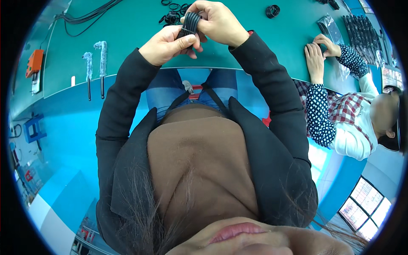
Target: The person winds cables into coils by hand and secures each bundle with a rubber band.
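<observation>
Both my hands are raised over the near edge of a green table (127, 34). My left hand (168, 44) pinches the lower end of a small bundle of black cable (190, 23) between thumb and fingers. My right hand (219, 21) curls over the top of the same bundle, fingers wrapped around it. Just beyond my hands lies a heap of black rubber rings (172, 15) on the table.
A coiled black ring (272, 10) lies to the right. Two wrapped tools (95, 59) hang at the table's left edge, near an orange device (34, 63). Long black cables (85, 17) run far left. A co-worker's hands (318, 51) rest by bagged black parts (361, 32).
</observation>
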`<state>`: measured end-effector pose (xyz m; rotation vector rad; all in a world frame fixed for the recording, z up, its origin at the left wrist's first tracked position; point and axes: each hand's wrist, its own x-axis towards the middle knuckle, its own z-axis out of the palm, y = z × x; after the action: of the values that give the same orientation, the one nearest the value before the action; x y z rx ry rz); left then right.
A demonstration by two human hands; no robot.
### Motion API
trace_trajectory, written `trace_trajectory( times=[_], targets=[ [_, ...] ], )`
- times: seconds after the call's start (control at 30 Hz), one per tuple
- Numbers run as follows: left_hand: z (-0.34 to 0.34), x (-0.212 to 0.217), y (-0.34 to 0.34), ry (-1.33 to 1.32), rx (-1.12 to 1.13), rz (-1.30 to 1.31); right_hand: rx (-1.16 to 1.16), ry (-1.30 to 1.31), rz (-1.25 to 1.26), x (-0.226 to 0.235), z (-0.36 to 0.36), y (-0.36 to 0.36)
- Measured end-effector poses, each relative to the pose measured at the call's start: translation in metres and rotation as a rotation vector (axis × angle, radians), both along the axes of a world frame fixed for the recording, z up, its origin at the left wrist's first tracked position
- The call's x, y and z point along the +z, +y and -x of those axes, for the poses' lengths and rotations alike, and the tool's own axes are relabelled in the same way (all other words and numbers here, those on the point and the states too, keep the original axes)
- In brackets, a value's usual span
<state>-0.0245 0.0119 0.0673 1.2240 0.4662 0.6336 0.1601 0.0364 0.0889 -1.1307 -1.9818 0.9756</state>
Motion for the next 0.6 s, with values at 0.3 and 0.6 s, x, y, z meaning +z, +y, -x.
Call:
trace_trajectory(
  times=[0.3, 0.6],
  targets=[
    [0.001, 0.001, -0.009, -0.037, 0.148, 0.087, -0.062, -0.158, -0.325, 0.009, -0.013, -0.01],
    [-0.004, -0.003, -0.009, -0.032, 0.204, 0.048, 0.012, 0.006, -0.132, 0.012, -0.025, -0.009]
  ],
)
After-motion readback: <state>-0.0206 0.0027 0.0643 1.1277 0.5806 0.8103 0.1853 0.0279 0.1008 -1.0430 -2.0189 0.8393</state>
